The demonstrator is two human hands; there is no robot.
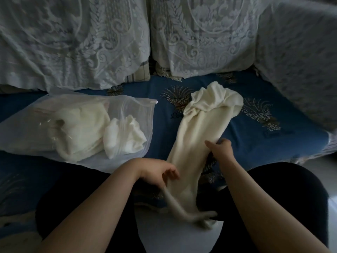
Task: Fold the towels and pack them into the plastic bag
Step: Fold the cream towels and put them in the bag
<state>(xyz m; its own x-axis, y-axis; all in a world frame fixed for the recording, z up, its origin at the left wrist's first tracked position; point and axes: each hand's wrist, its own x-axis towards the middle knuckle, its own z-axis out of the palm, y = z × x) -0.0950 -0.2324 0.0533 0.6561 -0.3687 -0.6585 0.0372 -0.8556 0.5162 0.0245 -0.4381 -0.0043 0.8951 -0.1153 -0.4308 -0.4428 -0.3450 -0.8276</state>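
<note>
Evidently a cream towel (200,130) is being drawn out lengthwise across the blue embroidered seat cover (273,136), probably to straighten it for folding: the right hand (221,148) pinches its right edge midway along, while the left hand (160,172) rests at its left edge nearer the lap, fingers loosely curled, grip uncertain. Left of it lies the clear zip-top plastic bag (45,125), mouth toward the towel, already holding bundled white towels (102,132).

Plastic bag (54,114) holding towels (87,132) lies left of towel (198,128).
</note>
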